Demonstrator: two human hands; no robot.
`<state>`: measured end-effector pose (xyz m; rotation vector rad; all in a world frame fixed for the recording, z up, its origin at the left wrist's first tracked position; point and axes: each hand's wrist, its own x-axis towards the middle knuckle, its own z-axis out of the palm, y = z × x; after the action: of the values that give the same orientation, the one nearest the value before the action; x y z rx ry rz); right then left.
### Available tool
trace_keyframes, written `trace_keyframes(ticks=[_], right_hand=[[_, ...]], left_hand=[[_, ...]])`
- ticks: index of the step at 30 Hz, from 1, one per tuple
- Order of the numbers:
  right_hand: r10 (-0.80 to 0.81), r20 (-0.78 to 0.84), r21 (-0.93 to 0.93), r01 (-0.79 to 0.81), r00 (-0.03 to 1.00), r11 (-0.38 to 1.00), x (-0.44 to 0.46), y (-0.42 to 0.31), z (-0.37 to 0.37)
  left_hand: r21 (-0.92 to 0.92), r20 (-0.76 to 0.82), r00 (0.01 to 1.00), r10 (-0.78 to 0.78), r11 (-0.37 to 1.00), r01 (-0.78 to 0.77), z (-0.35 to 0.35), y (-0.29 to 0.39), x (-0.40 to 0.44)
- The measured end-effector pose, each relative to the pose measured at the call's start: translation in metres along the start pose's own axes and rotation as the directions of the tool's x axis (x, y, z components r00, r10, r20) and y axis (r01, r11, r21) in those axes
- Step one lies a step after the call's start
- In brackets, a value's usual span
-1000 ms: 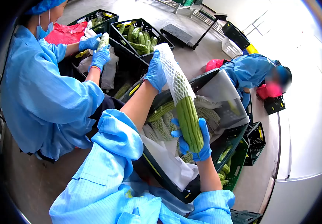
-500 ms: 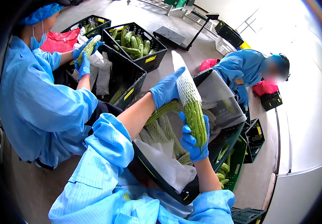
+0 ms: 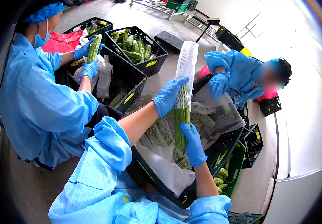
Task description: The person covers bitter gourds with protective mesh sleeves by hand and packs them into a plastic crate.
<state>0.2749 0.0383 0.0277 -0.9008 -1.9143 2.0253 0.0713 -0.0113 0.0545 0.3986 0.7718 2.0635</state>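
A green bitter melon [image 3: 180, 121] stands nearly upright in front of me, its upper part inside a white foam net sleeve [image 3: 186, 61]. My left hand [image 3: 171, 95], blue-gloved, is closed around the sleeved part. Lower down, my right hand [image 3: 193, 145] grips the bare green part, its thumb along the side. The empty end of the sleeve sticks up past the melon. Beneath both hands is a dark crate [image 3: 226, 141] with a white liner [image 3: 164, 177], holding several netted bitter melons [image 3: 202, 121].
At left, a co-worker [image 3: 45, 97] holds a bitter melon [image 3: 94, 48]; another person [image 3: 239, 74] leans in at right. A crate of bitter melons [image 3: 153, 66] stands ahead, near a floor scale [image 3: 168, 40]. A green crate [image 3: 236, 170] with more melons sits at right.
The foam sleeve and melon have become more upright, and my right hand has shifted slightly down and left. The co-worker at right has raised an arm toward my crate.
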Motion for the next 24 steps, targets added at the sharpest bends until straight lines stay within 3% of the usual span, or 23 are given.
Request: trace_keyframes(ticks=[2,4,5,7,8,11,12,16,19,20,24], right_hand=[[0.18,0.169,0.336,-0.228,0.969,0.914,-0.009,-0.018,0.002],[0.144,0.367,0.426,-0.304,0.919,0.852,-0.023,-0.035,0.018],[0.112,0.459,0.463,-0.345,0.881,0.816,-0.025,-0.04,0.023],[0.075,0.534,0.372,-0.314,0.842,0.874,-0.025,-0.038,0.016],[0.063,0.572,0.323,-0.296,0.818,0.899,-0.024,-0.036,0.011],[0.079,0.436,0.169,-0.168,0.896,0.971,-0.017,-0.031,0.006],[0.077,0.355,0.137,-0.133,0.932,0.982,-0.022,-0.034,0.013],[0.121,0.303,0.059,-0.146,0.945,0.988,-0.026,-0.027,0.016],[0.125,0.283,0.061,-0.148,0.951,0.987,-0.025,-0.027,0.02],[0.119,0.27,0.06,-0.14,0.956,0.988,-0.025,-0.026,0.022],[0.096,0.241,0.066,-0.115,0.966,0.991,-0.02,-0.022,0.02]], left_hand=[[-0.135,0.083,0.996,-0.022,0.99,0.033,0.002,0.008,-0.007],[-0.178,0.155,0.987,-0.035,0.982,0.063,0.004,0.013,-0.011],[-0.19,0.181,0.982,-0.05,0.978,0.085,0.003,0.014,-0.009],[-0.216,0.23,0.97,-0.079,0.968,0.13,0.003,0.015,-0.01],[-0.313,0.216,0.975,-0.048,0.943,0.116,0.006,0.012,-0.009],[-0.206,0.11,0.989,0.098,0.976,-0.074,-0.009,0.014,0.006],[-0.218,0.047,0.989,0.143,0.967,-0.13,-0.014,0.018,0.008],[-0.301,-0.126,0.951,0.284,0.902,-0.309,-0.054,0.026,0.033],[-0.44,-0.219,0.935,0.279,0.827,-0.35,-0.069,0.026,0.043],[-0.513,-0.202,0.956,0.213,0.809,-0.289,-0.078,0.027,0.048],[-0.556,-0.139,0.955,0.261,0.778,-0.293,-0.101,0.017,0.068]])
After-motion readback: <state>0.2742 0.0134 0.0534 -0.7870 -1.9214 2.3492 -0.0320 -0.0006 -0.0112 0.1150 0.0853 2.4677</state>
